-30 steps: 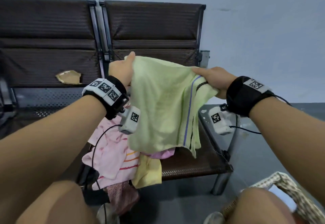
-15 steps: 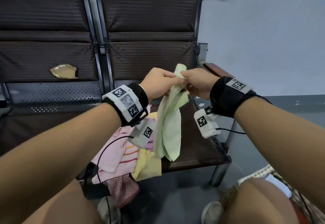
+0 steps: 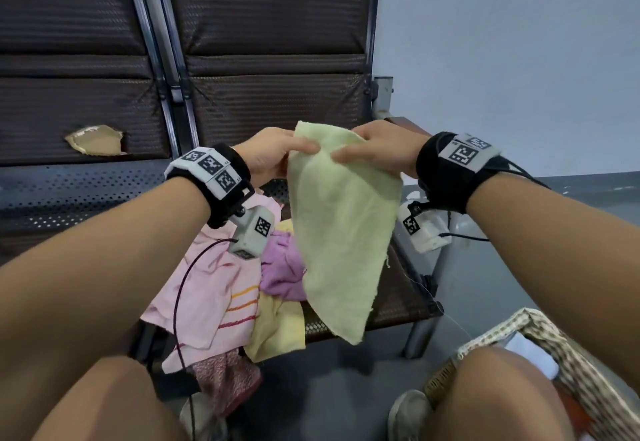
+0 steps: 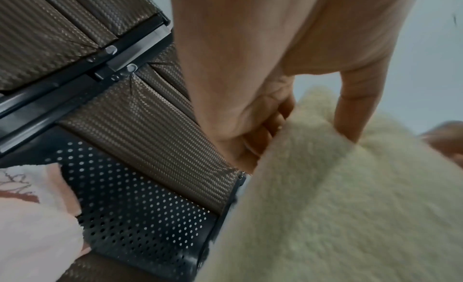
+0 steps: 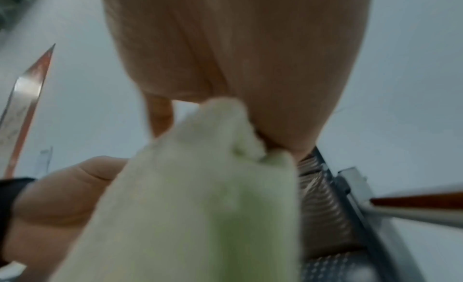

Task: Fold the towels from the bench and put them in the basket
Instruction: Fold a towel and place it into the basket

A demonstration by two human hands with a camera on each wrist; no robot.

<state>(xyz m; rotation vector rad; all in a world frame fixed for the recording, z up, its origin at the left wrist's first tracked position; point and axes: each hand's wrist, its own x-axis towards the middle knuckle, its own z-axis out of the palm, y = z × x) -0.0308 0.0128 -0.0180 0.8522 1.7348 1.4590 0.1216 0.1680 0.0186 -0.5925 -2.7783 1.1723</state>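
A pale green towel (image 3: 341, 233) hangs folded in the air above the bench seat, tapering to a point below. My left hand (image 3: 277, 155) pinches its top left edge and my right hand (image 3: 374, 153) pinches the top right, the two hands close together. In the left wrist view the thumb and curled fingers (image 4: 258, 132) clamp the fuzzy green towel (image 4: 338, 207). The right wrist view shows the green towel (image 5: 200, 207) bunched under my right hand's fingers (image 5: 288, 128), with the left hand (image 5: 62, 193) beside it. The basket (image 3: 568, 361) with a patterned lining stands at the lower right by my knee.
A heap of other towels lies on the brown bench seat (image 3: 398, 295): a pink striped one (image 3: 214, 288), a purple one (image 3: 280, 267) and a yellow one (image 3: 277, 330). A dark pink cloth (image 3: 225, 381) hangs below. The bench backrest (image 3: 270, 42) rises behind. My knees fill the bottom corners.
One second ago the towel was spread wide between the hands. They then came together, doubling it over, and now hold the narrower folded towel slightly apart at its top.
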